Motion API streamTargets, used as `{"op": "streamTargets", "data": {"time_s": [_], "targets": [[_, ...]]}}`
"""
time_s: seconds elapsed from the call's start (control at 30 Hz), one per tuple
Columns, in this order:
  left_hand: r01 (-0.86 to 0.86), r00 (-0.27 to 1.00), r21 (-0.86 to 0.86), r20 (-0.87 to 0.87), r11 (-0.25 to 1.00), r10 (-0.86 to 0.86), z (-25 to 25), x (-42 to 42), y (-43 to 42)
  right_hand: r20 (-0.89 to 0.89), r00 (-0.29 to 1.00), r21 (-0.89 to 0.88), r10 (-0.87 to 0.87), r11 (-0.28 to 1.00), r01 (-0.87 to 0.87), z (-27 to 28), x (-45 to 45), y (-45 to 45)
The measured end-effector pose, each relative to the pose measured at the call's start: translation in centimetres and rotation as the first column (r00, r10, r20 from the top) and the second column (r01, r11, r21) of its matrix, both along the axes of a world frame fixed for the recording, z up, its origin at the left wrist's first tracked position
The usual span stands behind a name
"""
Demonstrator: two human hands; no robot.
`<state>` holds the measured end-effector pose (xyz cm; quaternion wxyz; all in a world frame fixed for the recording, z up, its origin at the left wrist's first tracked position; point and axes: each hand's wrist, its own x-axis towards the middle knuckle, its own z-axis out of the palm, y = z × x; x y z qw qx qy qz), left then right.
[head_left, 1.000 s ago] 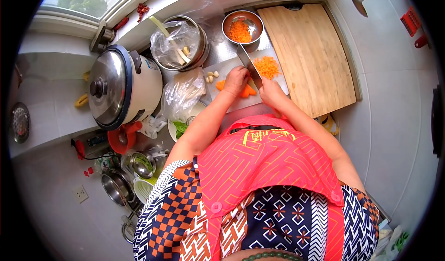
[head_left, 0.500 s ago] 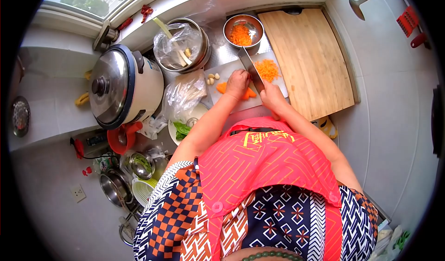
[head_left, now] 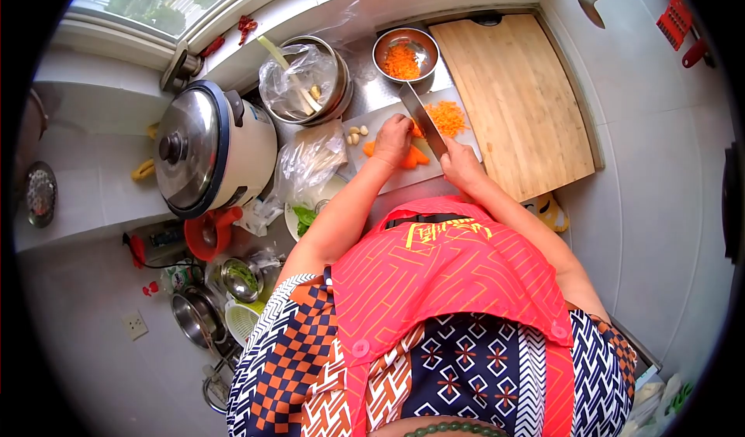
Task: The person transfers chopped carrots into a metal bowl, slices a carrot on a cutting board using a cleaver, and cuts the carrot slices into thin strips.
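My right hand (head_left: 461, 164) is wrapped round the handle of a cleaver (head_left: 424, 120), its broad blade standing over the white cutting board (head_left: 375, 125). Close to the left face of the blade, the curled fingers of my left hand (head_left: 393, 140) press on carrot, mostly hidden under them. Carrot pieces (head_left: 417, 157) lie beside and below that hand. To the right of the blade is a pile of finely chopped carrot (head_left: 445, 117). Several garlic cloves (head_left: 355, 135) rest at the board's left side. Behind the board, a metal bowl (head_left: 426, 43) holds more chopped carrot.
A large wooden board (head_left: 512, 103) lies to the right. On the left are a metal pot (head_left: 344, 99) with a plastic bag and a stalk in it, a plastic bag (head_left: 310, 157), and a big rice cooker (head_left: 248, 150). A plate (head_left: 292, 220) with green leaves is near my left forearm.
The view has shifted slightly. Both hands and the cleaver stay nearly where they were, with the blade still beside my left fingers.
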<state>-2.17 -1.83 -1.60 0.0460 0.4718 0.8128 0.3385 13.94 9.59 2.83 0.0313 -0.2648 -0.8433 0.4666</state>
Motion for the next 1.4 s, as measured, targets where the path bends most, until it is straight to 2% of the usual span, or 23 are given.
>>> {"op": "streamTargets", "data": {"time_s": [0.17,0.47,0.67,0.87,0.97,1.13,1.4], "targets": [[0.036,0.999,-0.022,0.000,0.999,-0.036,-0.7,-0.2,-0.2,0.012,0.999,0.002,0.033,0.999,-0.033,0.2,-0.1,-0.2],[0.067,0.998,-0.069,-0.010,0.995,-0.068,-2.2,-0.4,0.3,0.200,0.973,0.107,0.114,0.985,-0.137,2.3,-1.1,-0.2],[0.087,0.996,-0.087,-0.002,0.992,-0.087,-2.3,-0.7,0.1,0.205,0.974,0.153,0.100,0.979,-0.133,0.6,-2.2,-0.6],[0.121,0.993,-0.051,-0.005,0.991,-0.122,-2.0,-0.7,0.2,0.070,0.996,0.101,0.057,0.993,-0.064,0.2,-1.5,0.2],[0.128,0.992,-0.038,-0.008,0.991,-0.129,-2.1,-0.7,0.5,0.092,0.995,-0.021,0.026,0.999,-0.024,0.2,-0.8,0.5],[0.125,0.992,0.018,-0.027,0.992,-0.125,-1.7,-0.1,1.3,0.123,0.992,-0.037,-0.006,0.999,0.011,0.2,-0.1,1.0],[0.074,0.978,-0.011,0.195,0.997,-0.070,0.1,-0.7,0.7,0.102,0.995,-0.019,-0.018,1.000,0.020,0.0,0.6,1.0]]}}
